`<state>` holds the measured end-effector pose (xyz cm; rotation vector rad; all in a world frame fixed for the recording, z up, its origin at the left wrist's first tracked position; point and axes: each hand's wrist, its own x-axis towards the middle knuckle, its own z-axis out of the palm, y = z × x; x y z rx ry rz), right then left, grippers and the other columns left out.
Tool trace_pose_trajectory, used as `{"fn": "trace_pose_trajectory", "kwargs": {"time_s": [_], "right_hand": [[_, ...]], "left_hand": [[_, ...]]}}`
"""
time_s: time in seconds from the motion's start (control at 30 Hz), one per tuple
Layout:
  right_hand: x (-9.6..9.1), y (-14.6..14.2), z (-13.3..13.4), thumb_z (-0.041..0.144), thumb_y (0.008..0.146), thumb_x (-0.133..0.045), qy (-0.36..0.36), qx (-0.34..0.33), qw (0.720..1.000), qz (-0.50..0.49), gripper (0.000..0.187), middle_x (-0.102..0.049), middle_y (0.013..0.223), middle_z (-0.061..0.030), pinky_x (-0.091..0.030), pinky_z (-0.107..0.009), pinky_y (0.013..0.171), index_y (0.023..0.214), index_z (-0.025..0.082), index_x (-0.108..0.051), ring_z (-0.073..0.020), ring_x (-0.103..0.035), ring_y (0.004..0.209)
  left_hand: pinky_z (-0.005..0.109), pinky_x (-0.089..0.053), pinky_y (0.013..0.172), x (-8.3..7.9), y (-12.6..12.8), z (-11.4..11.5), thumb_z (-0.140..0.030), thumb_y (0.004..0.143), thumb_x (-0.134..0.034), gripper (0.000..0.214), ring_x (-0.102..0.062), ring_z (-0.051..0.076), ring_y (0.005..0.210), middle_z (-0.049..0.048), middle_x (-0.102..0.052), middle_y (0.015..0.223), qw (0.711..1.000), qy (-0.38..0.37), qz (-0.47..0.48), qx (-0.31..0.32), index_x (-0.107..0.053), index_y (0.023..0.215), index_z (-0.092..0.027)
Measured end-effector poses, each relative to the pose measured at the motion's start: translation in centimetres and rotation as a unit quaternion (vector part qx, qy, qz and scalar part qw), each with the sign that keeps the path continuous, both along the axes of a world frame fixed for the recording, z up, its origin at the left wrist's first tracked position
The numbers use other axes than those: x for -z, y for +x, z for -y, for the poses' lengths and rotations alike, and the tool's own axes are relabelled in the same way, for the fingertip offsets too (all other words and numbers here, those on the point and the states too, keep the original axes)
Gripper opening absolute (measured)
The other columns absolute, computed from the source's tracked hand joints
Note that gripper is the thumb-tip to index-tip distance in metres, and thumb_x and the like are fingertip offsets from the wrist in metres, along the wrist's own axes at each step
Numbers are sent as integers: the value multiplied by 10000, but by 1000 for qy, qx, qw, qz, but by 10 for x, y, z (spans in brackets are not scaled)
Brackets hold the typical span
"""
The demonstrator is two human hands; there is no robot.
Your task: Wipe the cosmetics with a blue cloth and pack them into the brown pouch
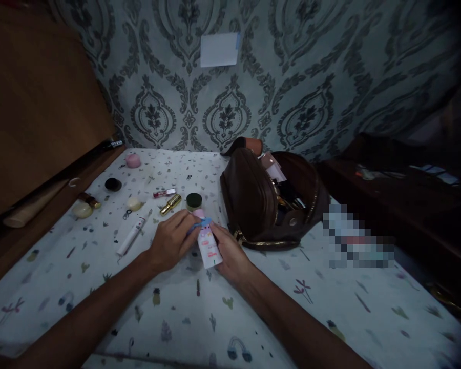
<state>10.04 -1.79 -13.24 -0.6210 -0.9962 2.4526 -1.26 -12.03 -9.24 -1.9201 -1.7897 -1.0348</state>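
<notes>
A small white and pink squeeze tube point(208, 247) with printed lettering is held tilted over the patterned cloth, its pink end point(198, 212) pointing away from me. My right hand point(230, 251) is closed around the tube's right side. From the left, my left hand point(174, 238) presses its closed fingers against the upper part of the tube, where a thin blue strip point(203, 222) crosses it. Whether that strip is loose or fixed to the tube I cannot tell. Just beyond the tube stands a jar with a dark green lid point(194, 200).
An open brown bag point(249, 195) with cosmetics inside stands right of my hands. To the left lie a white tube point(131, 237), a gold lipstick point(170, 204), a lip gloss point(164, 192), a cream-coloured round item point(133, 204) and a pink jar point(132, 160). A wooden panel point(42, 102) borders the left side.
</notes>
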Motion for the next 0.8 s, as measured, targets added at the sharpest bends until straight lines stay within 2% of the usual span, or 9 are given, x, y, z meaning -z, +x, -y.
{"fn": "trace_pose_trajectory", "kwargs": {"time_s": [0.1, 0.27, 0.33, 0.43, 0.47, 0.57, 0.63, 0.7, 0.8], "right_hand": [[0, 0, 3, 431, 655, -842, -16, 29, 999, 12, 354, -618, 584, 48, -422, -200, 470, 799, 181, -636, -100, -542, 513], [-6, 1, 3, 465, 638, -849, -43, 59, 995, 63, 399, -525, 479, 86, -336, -186, 374, 746, 189, -582, -70, -438, 391], [-11, 2, 4, 515, 646, -831, -41, 38, 996, 70, 436, -489, 445, 96, -297, -179, 344, 731, 194, -549, -60, -393, 352], [-17, 5, 8, 610, 659, -783, -9, -41, 997, 60, 497, -430, 399, 105, -225, -175, 311, 705, 203, -501, -53, -328, 313], [-19, 6, 10, 638, 654, -770, 3, -62, 996, 60, 518, -419, 390, 105, -213, -175, 308, 697, 207, -488, -53, -320, 309], [-23, 7, 14, 709, 639, -731, 29, -92, 992, 79, 566, -398, 374, 106, -195, -178, 305, 675, 213, -461, -52, -296, 302], [-25, 8, 14, 749, 667, -675, 57, -104, 989, 87, 582, -397, 373, 100, -182, -185, 306, 660, 206, -467, -48, -282, 298], [-27, 9, 14, 777, 700, -617, 107, -120, 984, 80, 603, -421, 388, 83, -175, -192, 309, 646, 189, -496, -44, -293, 303], [-27, 10, 14, 781, 705, -609, 173, -138, 974, 56, 625, -478, 437, 64, -197, -192, 318, 649, 163, -537, -38, -328, 327]], "left_hand": [[275, -470, 670, 1, -2, -1, -222, 982, -452, 143, -579, 161, 741, 36, -591, 809, 999, 3, 40, 5, -584, 973, -166], [261, -473, 679, 2, 3, 0, -219, 970, -474, 110, -583, 152, 746, 29, -599, 808, 992, -11, 89, 94, -574, 1004, -185], [262, -469, 698, 0, 3, 0, -233, 969, -474, 115, -587, 149, 760, 31, -609, 838, 990, -12, 122, 68, -566, 1016, -183], [294, -464, 785, -4, -1, 0, -292, 971, -457, 204, -593, 173, 871, 61, -623, 971, 986, -5, 168, -16, -542, 1112, -171], [306, -458, 809, -5, -2, 0, -316, 974, -442, 234, -588, 184, 908, 71, -621, 1004, 984, -13, 177, -25, -540, 1127, -168], [282, -436, 739, -8, -6, -2, -365, 987, -388, 260, -557, 167, 800, 30, -598, 859, 977, -79, 199, 15, -561, 934, -179], [257, -397, 648, -8, -7, -3, -376, 991, -374, 309, -490, 137, 663, -20, -516, 707, 969, -112, 218, 40, -493, 769, -197], [250, -369, 619, -8, -6, -3, -379, 989, -378, 329, -447, 125, 616, -41, -463, 659, 965, -116, 233, 39, -436, 714, -206], [249, -359, 612, -10, -6, -2, -379, 984, -377, 335, -443, 124, 608, -44, -461, 648, 963, -112, 241, 35, -434, 703, -207]]}}
